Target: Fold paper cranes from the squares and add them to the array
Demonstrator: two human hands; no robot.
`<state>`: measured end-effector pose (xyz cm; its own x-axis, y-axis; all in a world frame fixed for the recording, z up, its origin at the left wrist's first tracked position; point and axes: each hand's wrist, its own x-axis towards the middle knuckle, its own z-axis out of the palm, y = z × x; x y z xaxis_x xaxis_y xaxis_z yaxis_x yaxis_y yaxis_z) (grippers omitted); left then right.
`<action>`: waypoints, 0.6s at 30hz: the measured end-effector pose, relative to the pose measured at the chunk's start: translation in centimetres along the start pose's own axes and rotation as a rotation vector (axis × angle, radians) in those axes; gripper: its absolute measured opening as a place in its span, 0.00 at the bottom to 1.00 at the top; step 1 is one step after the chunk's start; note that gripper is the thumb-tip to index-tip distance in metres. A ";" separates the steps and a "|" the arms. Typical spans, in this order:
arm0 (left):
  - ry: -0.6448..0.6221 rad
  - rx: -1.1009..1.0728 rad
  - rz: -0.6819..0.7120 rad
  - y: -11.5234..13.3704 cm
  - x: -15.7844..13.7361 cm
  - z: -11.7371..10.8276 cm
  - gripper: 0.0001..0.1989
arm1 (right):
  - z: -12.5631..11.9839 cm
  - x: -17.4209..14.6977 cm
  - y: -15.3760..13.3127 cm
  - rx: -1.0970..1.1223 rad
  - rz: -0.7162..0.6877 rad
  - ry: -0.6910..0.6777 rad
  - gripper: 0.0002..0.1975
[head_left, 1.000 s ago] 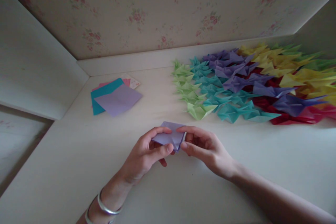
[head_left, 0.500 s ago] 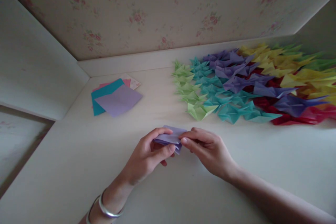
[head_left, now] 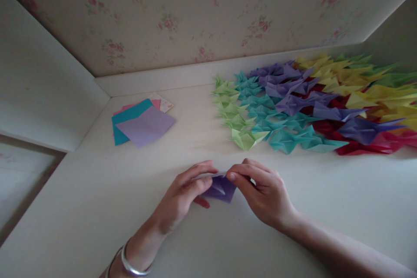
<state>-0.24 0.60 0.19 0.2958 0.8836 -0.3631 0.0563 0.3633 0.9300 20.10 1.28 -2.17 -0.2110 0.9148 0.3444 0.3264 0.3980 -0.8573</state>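
Observation:
Between my hands is a folded piece of purple origami paper (head_left: 220,190), partly opened, with a pale flap standing along its upper edge and a darker inner layer facing me. My left hand (head_left: 187,189) grips its left side between thumb and fingers, with one finger low beneath it. At the upper right corner, my right hand (head_left: 260,186) pinches the paper's edge between thumb and index finger. My left fingers cover the paper's left part.
Many folded paper shapes stand in rows at right: light green (head_left: 246,138), teal (head_left: 286,138), purple (head_left: 361,130), red (head_left: 387,143) and yellow (head_left: 368,99). Flat purple (head_left: 148,127) and teal (head_left: 120,128) sheets lie at left on the white table (head_left: 97,208). A floral wall rises behind.
The purple paper has tilted and been spread, so its inner layer now shows below the raised flap. My right hand has shifted slightly right, still pinching the edge.

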 end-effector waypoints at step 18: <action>0.297 0.379 0.445 -0.9 -0.3 0.8 0.05 | 0.2 -0.2 -0.2 -0.013 0.000 0.039 0.07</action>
<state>0.35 -0.20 -0.50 0.0954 0.9892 0.1116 0.3374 -0.1376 0.9313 19.91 1.02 -2.08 -0.1754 0.9166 0.3592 0.3388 0.3988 -0.8522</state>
